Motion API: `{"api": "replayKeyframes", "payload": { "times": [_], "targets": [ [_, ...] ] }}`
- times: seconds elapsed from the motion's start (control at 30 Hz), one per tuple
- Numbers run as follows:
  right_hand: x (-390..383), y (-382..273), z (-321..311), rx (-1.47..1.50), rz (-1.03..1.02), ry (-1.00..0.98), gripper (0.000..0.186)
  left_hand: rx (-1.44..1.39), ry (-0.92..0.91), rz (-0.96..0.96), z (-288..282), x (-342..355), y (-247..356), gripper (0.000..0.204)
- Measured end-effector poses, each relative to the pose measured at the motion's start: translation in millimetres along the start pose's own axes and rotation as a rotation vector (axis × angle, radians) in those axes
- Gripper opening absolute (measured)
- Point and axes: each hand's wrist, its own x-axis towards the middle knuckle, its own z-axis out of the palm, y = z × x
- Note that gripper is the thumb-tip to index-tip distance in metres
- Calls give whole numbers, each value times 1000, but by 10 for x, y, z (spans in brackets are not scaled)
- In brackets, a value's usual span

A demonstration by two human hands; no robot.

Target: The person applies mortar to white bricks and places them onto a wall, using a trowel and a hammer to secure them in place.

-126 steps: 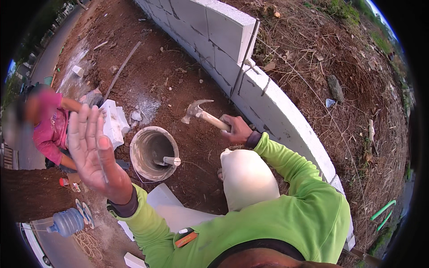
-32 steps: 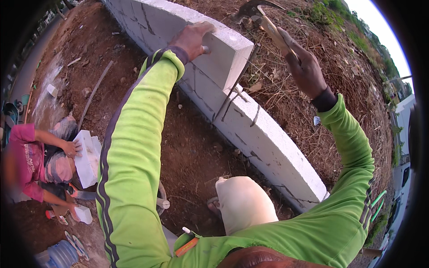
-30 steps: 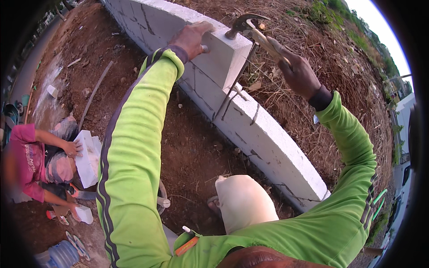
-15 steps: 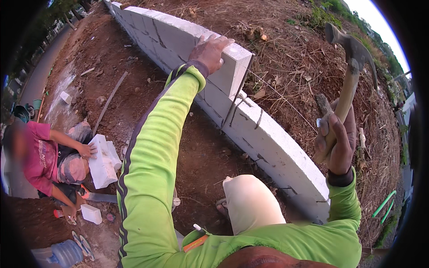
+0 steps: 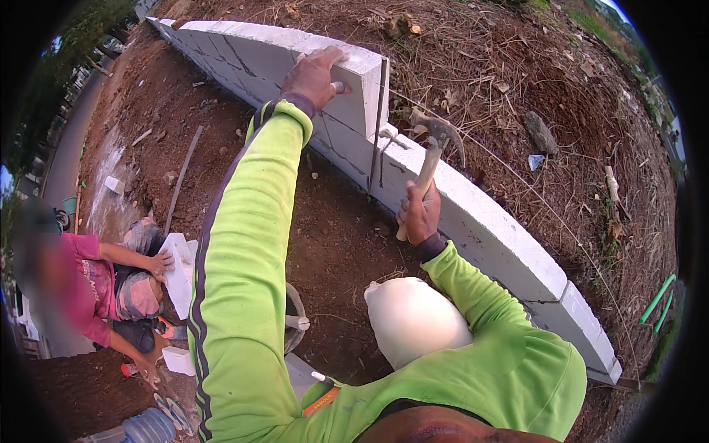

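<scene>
My left hand [image 5: 314,80] reaches up along the low white block wall [image 5: 484,236] and grips the top edge of a raised block [image 5: 363,100] at its end. Beside that block's end stands a thin dark upright rod [image 5: 379,103]. In my right hand [image 5: 419,210] is a claw hammer [image 5: 427,164], held by its wooden handle, its metal head over the lower wall's top, right of the rod. A bucket [image 5: 295,336] with a pale handle sticking out is half hidden behind my left sleeve.
At left a person [image 5: 92,288] in pink crouches among white blocks [image 5: 179,273]. A large water bottle [image 5: 148,428] lies lower left. A taut string crosses the dirt beyond the wall, near a stone [image 5: 539,133] and green pipes [image 5: 657,303]. A road [image 5: 66,148] runs along the far left.
My left hand, raised open earlier, came onto the block and stays there. My right hand lifted the hammer, swung it out to the right, and has now brought it back lower, toward the middle.
</scene>
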Motion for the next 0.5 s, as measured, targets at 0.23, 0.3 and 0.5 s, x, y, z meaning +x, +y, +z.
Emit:
{"api": "replayKeyframes", "payload": {
  "times": [0.23, 0.3, 0.5],
  "targets": [
    [646, 466, 353, -342, -465, 155, 26, -52, 52, 109, 93, 124, -66, 64],
    [668, 470, 388, -397, -476, 155, 28, -95, 65, 110, 103, 118, -66, 60],
    [639, 417, 406, -429, -501, 107, 26, -118, 102, 148, 105, 80, -92, 56]
  ]
}}
